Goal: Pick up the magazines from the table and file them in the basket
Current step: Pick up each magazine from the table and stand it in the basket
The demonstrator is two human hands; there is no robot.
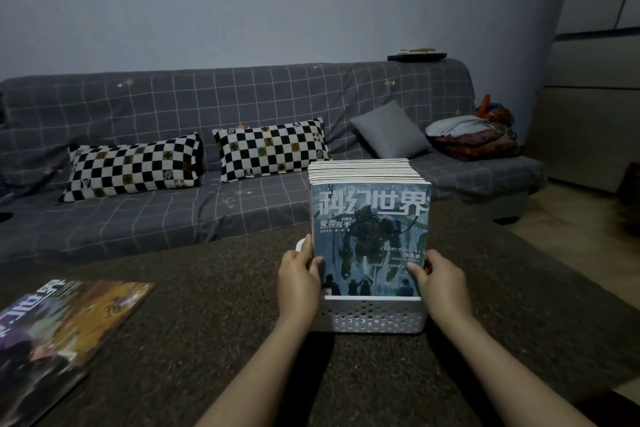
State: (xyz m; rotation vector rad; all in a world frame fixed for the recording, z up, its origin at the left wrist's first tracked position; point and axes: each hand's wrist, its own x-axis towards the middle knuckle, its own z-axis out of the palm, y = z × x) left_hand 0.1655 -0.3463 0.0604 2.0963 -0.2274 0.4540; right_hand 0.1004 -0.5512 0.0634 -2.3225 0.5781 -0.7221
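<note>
A white perforated basket (370,317) stands on the brown table, packed with several upright magazines. The front magazine (370,225) has a blue cover with a robot figure and white characters. My left hand (299,282) grips its lower left edge, thumb on the cover. My right hand (440,282) holds the lower right edge the same way. Two more magazines (59,326) lie flat and overlapping at the table's left front.
The brown table (214,305) fills the foreground. Behind it stands a grey checked sofa (173,107) with two black-and-white checkered pillows (133,170), a grey cushion (389,130) and folded cloth (474,137) at its right end.
</note>
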